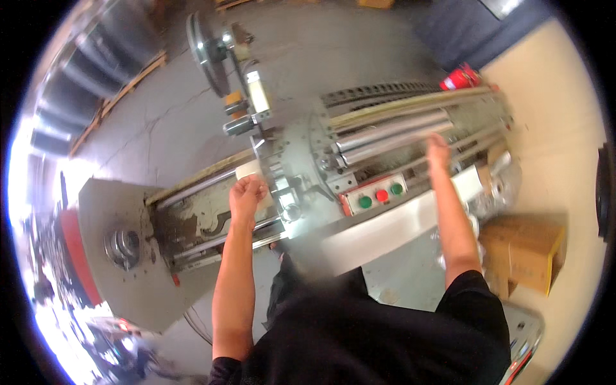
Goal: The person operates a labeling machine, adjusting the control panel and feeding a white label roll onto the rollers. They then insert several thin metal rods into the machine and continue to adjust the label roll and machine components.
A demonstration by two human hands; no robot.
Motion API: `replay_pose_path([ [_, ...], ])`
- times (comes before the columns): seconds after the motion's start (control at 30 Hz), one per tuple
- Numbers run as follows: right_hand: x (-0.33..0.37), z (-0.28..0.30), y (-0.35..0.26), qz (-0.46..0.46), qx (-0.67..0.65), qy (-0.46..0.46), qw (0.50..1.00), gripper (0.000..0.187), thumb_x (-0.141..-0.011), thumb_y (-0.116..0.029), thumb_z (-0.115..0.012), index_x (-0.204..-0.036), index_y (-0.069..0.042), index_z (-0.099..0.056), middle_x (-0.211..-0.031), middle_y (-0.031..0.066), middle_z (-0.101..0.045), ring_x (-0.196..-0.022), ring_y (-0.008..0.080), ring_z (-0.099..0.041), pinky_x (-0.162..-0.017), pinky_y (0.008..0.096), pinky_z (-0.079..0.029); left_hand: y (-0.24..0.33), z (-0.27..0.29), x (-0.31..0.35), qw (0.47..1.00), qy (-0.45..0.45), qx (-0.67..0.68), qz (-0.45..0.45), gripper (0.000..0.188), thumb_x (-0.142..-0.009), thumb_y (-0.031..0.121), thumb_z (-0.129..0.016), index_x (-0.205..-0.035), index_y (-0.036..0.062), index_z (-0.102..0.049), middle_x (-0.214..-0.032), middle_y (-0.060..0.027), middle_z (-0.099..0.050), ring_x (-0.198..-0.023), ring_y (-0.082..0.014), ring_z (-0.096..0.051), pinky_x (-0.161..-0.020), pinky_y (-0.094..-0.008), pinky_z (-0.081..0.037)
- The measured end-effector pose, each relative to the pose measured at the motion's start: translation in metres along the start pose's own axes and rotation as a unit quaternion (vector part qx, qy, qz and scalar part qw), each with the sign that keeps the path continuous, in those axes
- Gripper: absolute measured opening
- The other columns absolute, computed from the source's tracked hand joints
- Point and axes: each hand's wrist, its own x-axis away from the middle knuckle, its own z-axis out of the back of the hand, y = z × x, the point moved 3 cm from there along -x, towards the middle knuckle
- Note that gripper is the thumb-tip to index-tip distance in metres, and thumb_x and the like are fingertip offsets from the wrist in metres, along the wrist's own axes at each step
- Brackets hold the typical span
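My left hand (246,192) is over the left half of a long grey machine, its fingers pinched together at a pale cream piece (249,169). The piece shows above and beside the fingers; its lower part is covered by them. Just right of this hand is the bright metal head (289,204) on the carriage. Out to the right, my right hand (439,153) is blurred, close to the far ends of two shiny metal rods (391,138). Whether its fingers touch a rod or hold anything is unclear.
A control box (384,195) with green and red buttons sits on the machine's front. Below it runs a long white tray (398,224). A large reel (208,58) rises behind the carriage. Cardboard boxes (523,250) and plastic wrap (505,186) lie at right; dark drums (83,77) stand far left.
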Motion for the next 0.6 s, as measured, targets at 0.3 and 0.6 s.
replay_pose_path([
  [0.3,-0.256,0.056,0.153,-0.229,-0.085,0.007,0.97,0.045,-0.107,-0.033,-0.051,-0.141,-0.005,-0.06,-0.127,0.0108,-0.067,-0.101,0.0242,-0.066,-0.083,0.0432,-0.053,-0.022,0.003,-0.001,0.965,-0.004,-0.226,-0.13,0.022,-0.098,0.022,-0.058,-0.1,0.0041,-0.07,-0.092,-0.0043,-0.072,-0.079,-0.0146,-0.064,-0.074,-0.0332,-0.053],
  [0.6,-0.262,0.047,0.156,-0.22,-0.134,-0.05,0.965,0.041,-0.108,-0.02,-0.048,-0.148,-0.016,-0.055,-0.129,0.0095,-0.066,-0.081,0.021,-0.062,-0.061,0.0377,-0.051,0.018,-0.015,0.03,0.996,-0.009,-0.085,-0.003,0.026,-0.101,0.008,-0.058,-0.124,-0.0027,-0.062,-0.094,-0.0075,-0.07,-0.085,-0.0138,-0.068,-0.077,-0.0282,-0.055],
])
